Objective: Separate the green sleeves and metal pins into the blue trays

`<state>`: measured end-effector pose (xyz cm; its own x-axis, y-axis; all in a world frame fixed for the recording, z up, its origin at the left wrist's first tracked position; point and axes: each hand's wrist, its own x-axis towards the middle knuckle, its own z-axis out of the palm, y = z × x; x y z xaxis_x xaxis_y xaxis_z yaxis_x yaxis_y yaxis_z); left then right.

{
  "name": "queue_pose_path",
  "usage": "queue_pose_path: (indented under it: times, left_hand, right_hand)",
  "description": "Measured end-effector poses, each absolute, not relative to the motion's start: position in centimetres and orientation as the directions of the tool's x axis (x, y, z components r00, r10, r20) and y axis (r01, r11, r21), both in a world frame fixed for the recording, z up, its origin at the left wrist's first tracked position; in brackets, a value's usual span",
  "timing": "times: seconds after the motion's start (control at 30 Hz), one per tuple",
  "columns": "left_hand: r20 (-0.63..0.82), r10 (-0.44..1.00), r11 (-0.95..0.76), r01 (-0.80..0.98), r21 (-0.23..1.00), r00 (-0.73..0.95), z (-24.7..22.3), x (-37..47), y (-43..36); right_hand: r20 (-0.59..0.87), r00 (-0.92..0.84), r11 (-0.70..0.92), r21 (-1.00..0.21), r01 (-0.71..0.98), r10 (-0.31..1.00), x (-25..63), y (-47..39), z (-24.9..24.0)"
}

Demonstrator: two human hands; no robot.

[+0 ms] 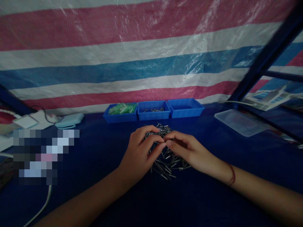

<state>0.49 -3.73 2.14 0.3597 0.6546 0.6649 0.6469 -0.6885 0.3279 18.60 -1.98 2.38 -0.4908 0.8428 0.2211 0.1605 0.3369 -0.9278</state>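
Dark metal pins lie heaped on the blue desk beneath both hands. The fingers of the left hand and right hand are pinched nearly closed, tips meeting above the heap; whether they grip anything, I cannot tell.

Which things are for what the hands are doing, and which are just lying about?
Seem part of it:
- left hand and right hand, fingertips together
- metal pieces heaped under them
- probably the three blue bins

Seem just lying about:
- clear plastic lid
- light-blue case
- white cable
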Motion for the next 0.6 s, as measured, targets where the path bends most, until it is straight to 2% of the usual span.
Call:
queue_pose_path:
  times: [0.1, 0.2, 0.6]
  left_hand:
    - [0.688, 0.630, -0.707, 0.635, 0.313, 0.361, 2.24, 0.52, -3.80]
    - [0.697, 0.611, -0.720, 0.629, 0.293, 0.375, 2.27, 0.52, -3.70]
    - [0.708, 0.592, -0.712, 0.660, 0.237, 0.384, 2.04, 0.44, -3.36]
  right_hand:
    - [0.062, -0.544, 0.125, -0.989, 0.079, 0.837, 18.71, -2.23, 2.47]
    - [0.022, -0.553, 0.040, -0.999, 0.019, 0.833, 18.83, -2.24, 2.50]
    - [0.167, -0.416, 0.182, -0.983, -0.006, 0.894, 18.82, -2.38, 2.49]
